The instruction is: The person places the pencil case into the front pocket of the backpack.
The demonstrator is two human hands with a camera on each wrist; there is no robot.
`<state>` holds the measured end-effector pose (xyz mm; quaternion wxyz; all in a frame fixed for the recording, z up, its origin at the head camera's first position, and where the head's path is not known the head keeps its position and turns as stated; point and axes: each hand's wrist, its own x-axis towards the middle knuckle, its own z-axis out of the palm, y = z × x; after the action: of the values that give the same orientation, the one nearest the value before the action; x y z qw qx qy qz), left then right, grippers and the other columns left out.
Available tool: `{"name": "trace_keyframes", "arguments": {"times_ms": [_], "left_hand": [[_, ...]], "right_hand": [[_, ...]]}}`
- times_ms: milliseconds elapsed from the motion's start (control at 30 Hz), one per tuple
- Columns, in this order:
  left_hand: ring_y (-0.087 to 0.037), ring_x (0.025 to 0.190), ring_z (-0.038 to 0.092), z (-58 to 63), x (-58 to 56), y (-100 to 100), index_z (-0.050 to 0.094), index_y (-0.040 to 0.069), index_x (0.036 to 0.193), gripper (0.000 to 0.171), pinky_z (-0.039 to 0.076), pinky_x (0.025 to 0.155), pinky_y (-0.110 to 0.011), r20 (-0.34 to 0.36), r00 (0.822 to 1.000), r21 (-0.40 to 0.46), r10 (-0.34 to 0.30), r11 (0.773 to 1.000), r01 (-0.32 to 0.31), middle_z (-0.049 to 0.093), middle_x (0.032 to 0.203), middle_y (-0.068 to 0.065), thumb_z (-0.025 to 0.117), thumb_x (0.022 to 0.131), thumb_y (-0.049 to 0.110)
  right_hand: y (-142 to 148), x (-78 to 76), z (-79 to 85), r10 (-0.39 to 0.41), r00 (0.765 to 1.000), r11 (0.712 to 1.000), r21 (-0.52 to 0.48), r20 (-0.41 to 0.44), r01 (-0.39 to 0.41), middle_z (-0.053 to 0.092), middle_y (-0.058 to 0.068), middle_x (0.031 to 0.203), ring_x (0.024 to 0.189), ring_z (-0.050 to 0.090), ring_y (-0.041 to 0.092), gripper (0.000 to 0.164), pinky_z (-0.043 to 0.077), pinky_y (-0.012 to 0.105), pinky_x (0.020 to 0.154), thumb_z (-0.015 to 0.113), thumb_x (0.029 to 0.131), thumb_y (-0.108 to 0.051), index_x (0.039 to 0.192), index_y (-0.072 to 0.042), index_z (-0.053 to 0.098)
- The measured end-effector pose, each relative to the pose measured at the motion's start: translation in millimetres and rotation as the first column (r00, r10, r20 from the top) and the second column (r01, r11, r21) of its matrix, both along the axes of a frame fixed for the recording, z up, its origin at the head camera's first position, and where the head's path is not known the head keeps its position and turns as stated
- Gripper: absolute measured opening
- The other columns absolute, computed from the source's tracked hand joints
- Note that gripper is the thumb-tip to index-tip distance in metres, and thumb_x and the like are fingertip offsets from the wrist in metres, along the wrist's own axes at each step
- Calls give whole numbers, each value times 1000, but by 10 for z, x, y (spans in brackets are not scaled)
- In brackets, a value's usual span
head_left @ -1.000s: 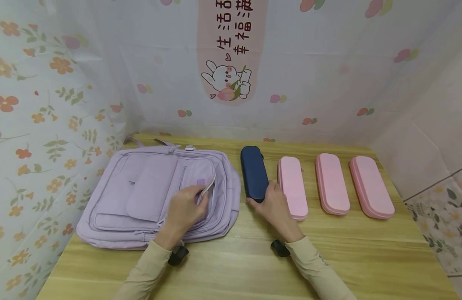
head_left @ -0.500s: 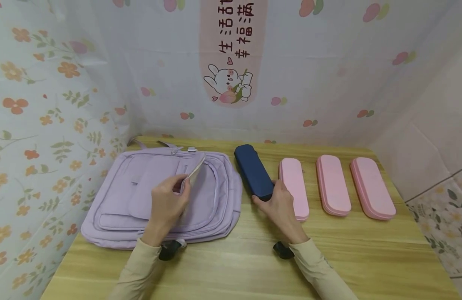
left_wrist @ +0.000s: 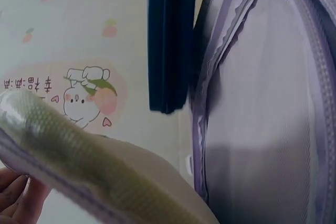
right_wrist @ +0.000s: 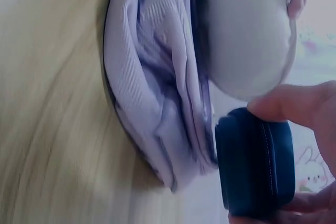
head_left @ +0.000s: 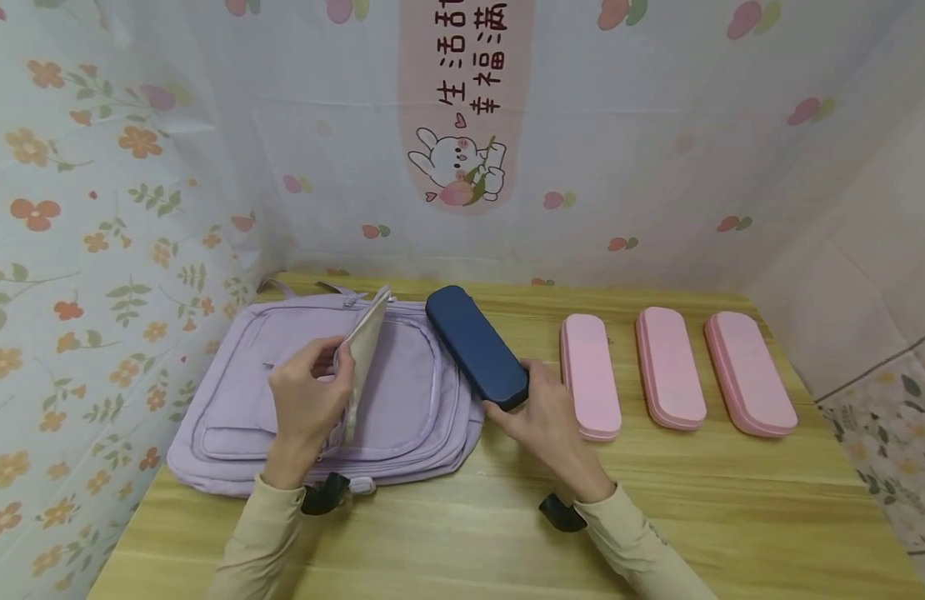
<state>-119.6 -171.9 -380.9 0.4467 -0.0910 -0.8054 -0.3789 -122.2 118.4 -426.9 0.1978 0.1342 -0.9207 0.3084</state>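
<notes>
A lilac backpack [head_left: 245,358] lies flat on the wooden table, its front pocket open. My left hand [head_left: 312,400] pinches the edge of the pocket flap [head_left: 367,350] and holds it up, so the pale lining shows. In the left wrist view the pocket's inside [left_wrist: 262,108] is exposed. My right hand [head_left: 545,425] grips the near end of a navy blue zip case [head_left: 477,346]. This case slants over the backpack's right side, its far end toward the upper left. In the right wrist view, thumb and fingers clasp the end of the case [right_wrist: 257,166] from both sides.
Three pink zip cases [head_left: 590,375], [head_left: 668,367], [head_left: 749,371] lie in a row on the right of the table [head_left: 462,533]. A patterned curtain [head_left: 620,167] hangs behind, and a floral sheet [head_left: 117,250] borders the left side.
My left hand has drawn the flap up and leftward, widening the pocket. The navy case has moved left in my right hand, from the table to over the backpack's right side, tilting more.
</notes>
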Motion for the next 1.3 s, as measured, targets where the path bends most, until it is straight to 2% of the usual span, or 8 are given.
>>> {"name": "trace_keyframes", "arguments": {"times_ms": [167, 333, 433, 667, 867, 1100, 1300], "left_hand": [[-18, 50, 61, 16, 6, -43, 70, -2, 80, 11, 48, 53, -7, -8, 1000, 11, 17, 1000, -17, 68, 67, -11, 61, 77, 3], [-19, 51, 62, 32, 16, -94, 71, -1, 81, 11, 48, 53, -7, -23, 999, 15, 30, 999, -29, 68, 67, -11, 62, 78, 4], [-19, 52, 62, 52, 24, -116, 71, -1, 82, 11, 48, 55, -6, -22, 999, 19, 28, 999, -28, 68, 68, -11, 62, 78, 4], [-17, 55, 61, 95, 39, -145, 72, 1, 83, 11, 46, 56, -3, -3, 999, 30, 33, 999, -33, 69, 70, -10, 62, 78, 4], [-16, 55, 62, 84, 48, -147, 72, 2, 83, 11, 46, 55, -3, 15, 999, 41, 32, 999, -33, 69, 69, -9, 63, 77, 5], [-14, 56, 62, 77, 46, -151, 72, 3, 84, 11, 46, 55, -3, 14, 999, 54, 31, 998, -32, 69, 70, -9, 63, 78, 5], [-7, 59, 61, 50, 42, -167, 72, 1, 83, 9, 47, 56, -3, -30, 999, 108, 28, 994, -25, 69, 71, -11, 67, 76, 3]], "right_hand": [[-102, 7, -7, 134, 991, 991, 22, 6, -134, 63, 11, 103, 89, 61, 21, 72, 53, 34, 76, 80, 60, -40, 115, 0, 54], [-166, -8, 26, 235, 967, 969, 47, 98, -241, 63, 4, 107, 94, 61, 16, 71, 52, 31, 79, 79, 61, -43, 117, -7, 54], [-179, -33, 45, 293, 941, 952, 40, 169, -303, 64, 3, 108, 94, 61, 14, 71, 52, 29, 78, 78, 61, -45, 118, -9, 54], [-232, -223, 40, 450, 849, 891, -73, 278, -448, 64, -1, 103, 93, 62, 12, 67, 52, 27, 83, 79, 61, -40, 116, -13, 52], [-330, -398, 4, 561, 787, 827, -129, 257, -547, 62, -1, 103, 95, 58, 10, 68, 51, 28, 85, 80, 60, -34, 116, -10, 52], [-494, -495, -37, 656, 708, 752, -142, 261, -644, 62, -6, 101, 93, 56, 5, 66, 48, 26, 85, 82, 61, -32, 117, -13, 53], [-659, -504, -48, 669, 704, 740, -131, 238, -660, 54, 0, 111, 101, 55, 11, 69, 46, 26, 90, 83, 60, -32, 121, -13, 56]]}}
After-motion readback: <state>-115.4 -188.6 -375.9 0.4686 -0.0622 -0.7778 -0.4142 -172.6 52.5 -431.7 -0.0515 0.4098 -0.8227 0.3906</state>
